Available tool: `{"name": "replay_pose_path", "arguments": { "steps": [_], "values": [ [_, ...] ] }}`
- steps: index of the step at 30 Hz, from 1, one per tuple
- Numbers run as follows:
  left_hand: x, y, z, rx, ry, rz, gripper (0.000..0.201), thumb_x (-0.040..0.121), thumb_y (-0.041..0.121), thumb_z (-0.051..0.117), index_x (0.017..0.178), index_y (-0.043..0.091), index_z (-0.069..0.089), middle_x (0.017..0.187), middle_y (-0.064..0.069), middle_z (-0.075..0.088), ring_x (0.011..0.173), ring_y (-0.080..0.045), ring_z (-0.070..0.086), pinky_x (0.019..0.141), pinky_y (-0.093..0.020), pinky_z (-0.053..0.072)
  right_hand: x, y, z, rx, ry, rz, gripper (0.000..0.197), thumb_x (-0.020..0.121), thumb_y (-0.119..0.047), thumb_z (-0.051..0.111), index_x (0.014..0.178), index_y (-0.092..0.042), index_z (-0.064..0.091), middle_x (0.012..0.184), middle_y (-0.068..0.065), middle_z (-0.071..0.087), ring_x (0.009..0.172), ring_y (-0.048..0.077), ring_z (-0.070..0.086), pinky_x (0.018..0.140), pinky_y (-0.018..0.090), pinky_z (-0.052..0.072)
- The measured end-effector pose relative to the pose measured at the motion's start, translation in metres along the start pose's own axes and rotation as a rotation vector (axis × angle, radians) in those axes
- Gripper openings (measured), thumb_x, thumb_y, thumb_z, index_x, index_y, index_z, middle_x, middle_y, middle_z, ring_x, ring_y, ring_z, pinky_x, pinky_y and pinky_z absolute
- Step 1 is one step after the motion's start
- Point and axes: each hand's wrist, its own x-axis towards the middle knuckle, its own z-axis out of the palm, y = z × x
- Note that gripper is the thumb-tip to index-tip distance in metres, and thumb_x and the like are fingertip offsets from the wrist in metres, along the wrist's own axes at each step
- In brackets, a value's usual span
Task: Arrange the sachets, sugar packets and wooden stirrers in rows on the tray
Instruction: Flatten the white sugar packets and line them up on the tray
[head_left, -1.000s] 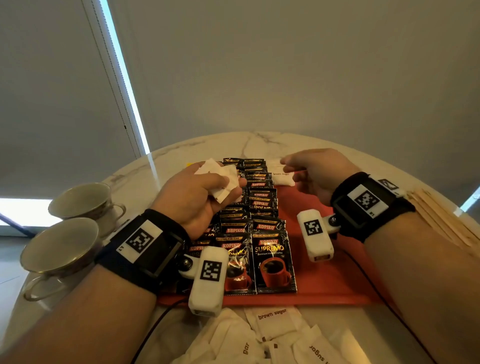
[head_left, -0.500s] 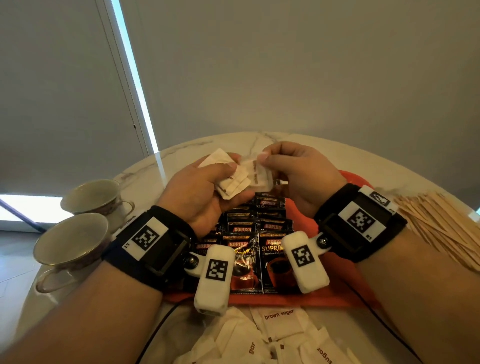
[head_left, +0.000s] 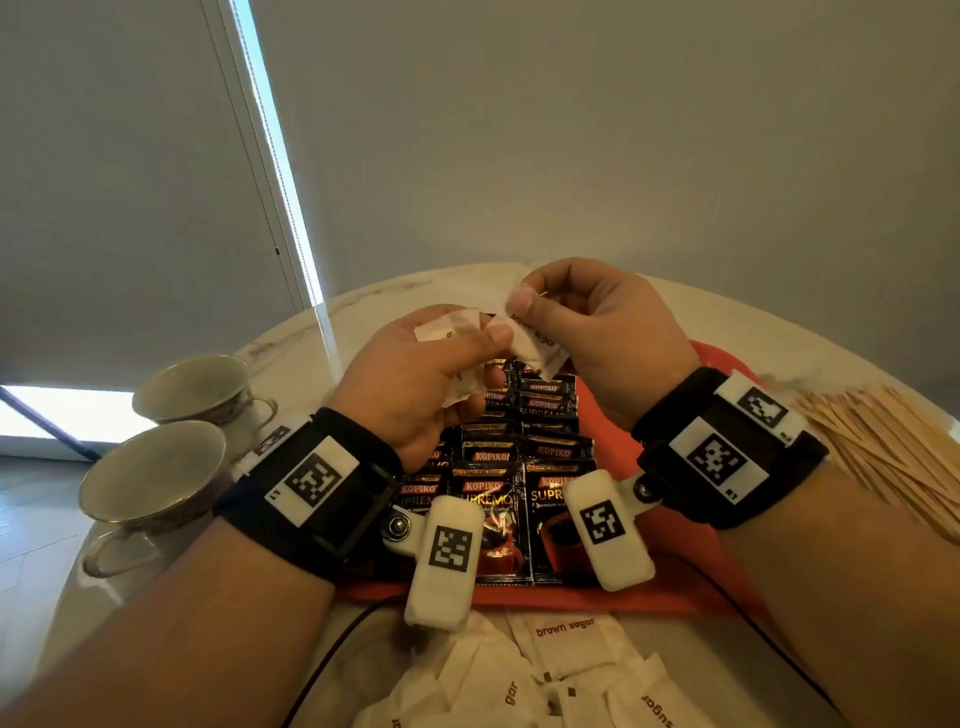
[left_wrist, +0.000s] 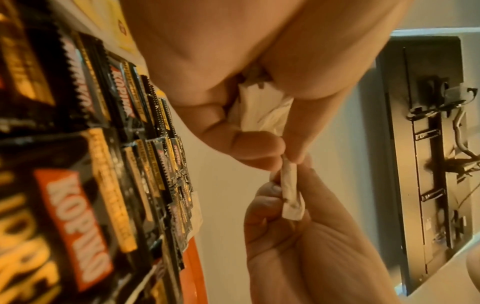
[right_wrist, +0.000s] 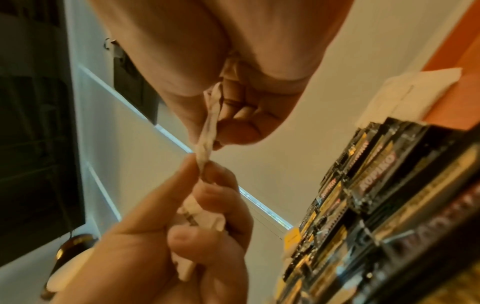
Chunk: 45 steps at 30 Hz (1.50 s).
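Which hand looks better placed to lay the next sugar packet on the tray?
Probably the right hand: it pinches a single sugar packet and hangs above the bare side of the red tray. The left hand grips a bunch of packets.

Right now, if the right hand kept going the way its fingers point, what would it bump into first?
Probably the left hand: the right hand points leftward at it, both pinching one white paper brown-sugar packet. Depth looks matched.

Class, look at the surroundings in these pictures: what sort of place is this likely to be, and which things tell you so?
Probably a home or office coffee corner: a round marble-look table by a blinded window, two teacups, Kopiko coffee sachets on an orange tray.
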Motion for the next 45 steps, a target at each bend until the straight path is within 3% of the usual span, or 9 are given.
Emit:
{"name": "replay_pose_path", "arguments": {
  "steps": [5,12,16,20,24,29,34,40,45],
  "values": [
    [0.004,0.002,-0.004,-0.106,0.066,-0.028,0.009,0.090,0.014,0.077,0.096,0.017,0.071,0.089,-0.005,0.076,0.069,-0.012,0.068,0.047,-0.022,0.049,0.001,-0.003,-0.005,0.072,-0.106,0.188,0.016,0.086,-0.020,0.078,0.093,-0.007,0.072,0.085,0.009,0.074,0.072,0.019,0.066,0.062,0.031,0.058],
    [0.003,0.002,-0.002,-0.136,0.064,-0.052,0.013,0.091,0.016,0.076,0.103,0.014,0.070,0.089,-0.006,0.077,0.068,-0.014,0.068,0.047,-0.022,0.050,0.004,-0.004,-0.002,0.235,0.099,0.195,0.012,0.084,-0.015,0.080,0.082,-0.008,0.070,0.082,0.009,0.076,0.067,0.019,0.070,0.054,0.028,0.054],
    [0.002,0.002,-0.002,-0.097,0.076,0.001,0.014,0.090,0.019,0.078,0.102,0.017,0.072,0.087,-0.002,0.077,0.067,-0.011,0.068,0.048,-0.021,0.050,0.002,-0.005,-0.001,0.190,0.043,0.174,0.011,0.088,-0.016,0.076,0.086,-0.006,0.072,0.081,0.012,0.074,0.064,0.020,0.067,0.057,0.030,0.056],
    [0.003,0.001,-0.002,-0.113,0.102,0.022,0.005,0.092,0.019,0.076,0.090,0.020,0.071,0.087,-0.004,0.077,0.066,-0.011,0.068,0.048,-0.021,0.050,-0.001,-0.005,0.001,0.181,0.022,0.198,0.020,0.092,-0.024,0.072,0.096,-0.005,0.073,0.090,0.016,0.076,0.072,0.022,0.069,0.059,0.030,0.059],
    [0.005,0.001,-0.003,-0.181,0.155,0.003,0.013,0.092,0.019,0.077,0.103,0.015,0.071,0.091,-0.008,0.078,0.065,-0.013,0.067,0.046,-0.022,0.049,-0.003,-0.007,0.000,0.119,-0.096,0.257,0.020,0.082,-0.008,0.079,0.093,0.005,0.067,0.080,0.014,0.069,0.061,0.016,0.063,0.055,0.024,0.057],
    [0.006,0.000,-0.004,-0.183,0.222,0.041,0.017,0.091,0.017,0.078,0.107,0.015,0.072,0.090,-0.007,0.079,0.061,-0.012,0.069,0.047,-0.022,0.049,0.001,-0.006,-0.004,0.111,-0.090,0.306,0.013,0.082,-0.001,0.079,0.083,-0.003,0.066,0.072,0.007,0.067,0.060,0.016,0.064,0.059,0.030,0.062],
    [0.007,-0.001,-0.003,-0.185,0.205,0.016,0.009,0.093,0.019,0.077,0.100,0.016,0.073,0.086,-0.006,0.077,0.063,-0.013,0.067,0.047,-0.023,0.050,0.005,-0.002,-0.011,0.084,-0.021,0.325,0.010,0.085,-0.006,0.078,0.083,-0.009,0.069,0.079,0.007,0.068,0.064,0.013,0.062,0.056,0.028,0.058],
    [0.011,0.000,-0.012,-0.206,0.188,-0.007,0.012,0.094,0.021,0.076,0.104,0.016,0.074,0.086,-0.004,0.073,0.071,-0.015,0.068,0.050,-0.024,0.051,0.024,0.024,-0.061,0.126,0.322,0.468,0.019,0.091,-0.002,0.072,0.088,-0.018,0.061,0.073,0.004,0.066,0.052,0.010,0.058,0.053,0.027,0.052],
    [0.012,-0.003,-0.010,-0.190,0.178,-0.012,0.012,0.094,0.021,0.077,0.104,0.017,0.073,0.086,-0.004,0.073,0.071,-0.015,0.069,0.049,-0.024,0.051,0.028,0.062,-0.084,-0.067,0.278,0.738,0.016,0.095,0.000,0.063,0.083,-0.010,0.061,0.073,0.008,0.058,0.052,0.014,0.053,0.050,0.028,0.048]
  ]
}}
